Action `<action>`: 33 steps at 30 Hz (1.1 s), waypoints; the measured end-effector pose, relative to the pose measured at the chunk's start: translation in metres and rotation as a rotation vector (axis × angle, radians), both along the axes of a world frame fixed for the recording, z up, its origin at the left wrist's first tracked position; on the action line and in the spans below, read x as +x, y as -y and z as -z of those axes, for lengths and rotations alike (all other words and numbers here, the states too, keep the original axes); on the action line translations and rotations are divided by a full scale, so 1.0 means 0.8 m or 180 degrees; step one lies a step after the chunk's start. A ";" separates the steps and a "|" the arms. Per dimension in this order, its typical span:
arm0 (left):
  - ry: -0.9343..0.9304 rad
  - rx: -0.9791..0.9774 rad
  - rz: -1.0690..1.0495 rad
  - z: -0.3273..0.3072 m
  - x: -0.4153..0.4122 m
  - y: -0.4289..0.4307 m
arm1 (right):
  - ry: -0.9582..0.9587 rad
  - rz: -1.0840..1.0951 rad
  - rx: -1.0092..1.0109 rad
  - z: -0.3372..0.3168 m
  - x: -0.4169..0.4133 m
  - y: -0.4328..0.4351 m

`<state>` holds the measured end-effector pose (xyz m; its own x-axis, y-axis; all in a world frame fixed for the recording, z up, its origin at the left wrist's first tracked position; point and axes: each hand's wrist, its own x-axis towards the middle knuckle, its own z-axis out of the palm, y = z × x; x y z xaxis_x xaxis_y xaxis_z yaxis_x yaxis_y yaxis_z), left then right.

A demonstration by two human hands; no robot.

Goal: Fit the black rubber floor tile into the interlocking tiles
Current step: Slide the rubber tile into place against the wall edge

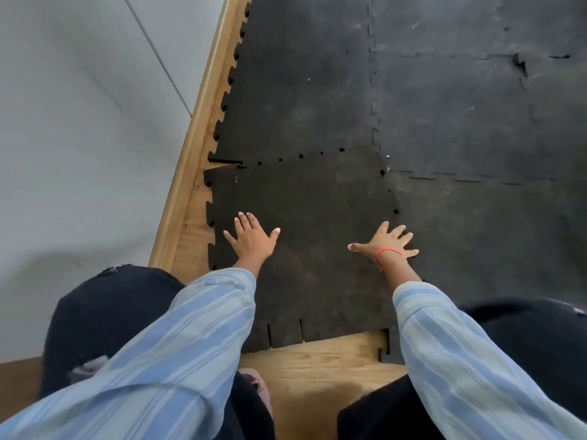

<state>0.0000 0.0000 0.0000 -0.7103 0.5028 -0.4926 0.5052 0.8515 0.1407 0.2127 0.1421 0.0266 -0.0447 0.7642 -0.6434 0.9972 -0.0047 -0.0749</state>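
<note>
The loose black rubber floor tile lies flat on the wooden floor in front of me, toothed on its edges. Its far edge meets the laid tile beyond it, with small gaps showing along that seam. Its right edge lies against the laid tile to the right. My left hand rests flat on the tile's left part, fingers spread. My right hand, a red thread at its wrist, presses flat near the tile's right seam. Neither hand holds anything.
A wooden floor strip and baseboard run along the grey wall at the left. Bare wood floor shows at the tile's near edge. My dark-trousered knees flank it. More interlocked tiles cover the far right.
</note>
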 end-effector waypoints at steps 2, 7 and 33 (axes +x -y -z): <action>0.0068 -0.0212 -0.0122 0.000 -0.003 0.003 | 0.0035 0.0226 -0.0055 -0.002 0.006 -0.005; 0.0435 -0.0467 -0.0602 0.010 -0.011 0.014 | 0.0019 0.0750 -0.0173 0.018 0.032 -0.014; 0.0404 -0.0218 -0.1822 0.025 -0.059 0.032 | 0.0072 0.0553 0.0430 0.036 0.056 0.010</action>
